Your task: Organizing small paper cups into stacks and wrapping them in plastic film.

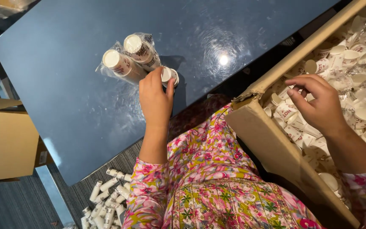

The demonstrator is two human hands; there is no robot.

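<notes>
**Paper cup stacks: light, crushable, grip by the sides**

Left hand point(155, 99) grips a short stack of paper cups point(169, 76) on the dark table point(64, 85), beside two plastic-wrapped cup stacks point(128, 59). Right hand point(318, 104) hovers, fingers curled, over loose cups point(361, 59) in the cardboard box point(272, 148); whether it holds anything cannot be told. Cups look light, thin-walled, easily dented; film likely slippery. Box depth and floor stacks point(106, 199) are cut off.

I see two clear plastic sleeves point(128, 59) of stacked white paper cups lying side by side on the dark table. A big open brown cardboard box point(276, 152) sits to my right, filled with loose white cups bearing red labels point(286, 113). A smaller brown cardboard box point(9, 144) stands at the left edge.
</notes>
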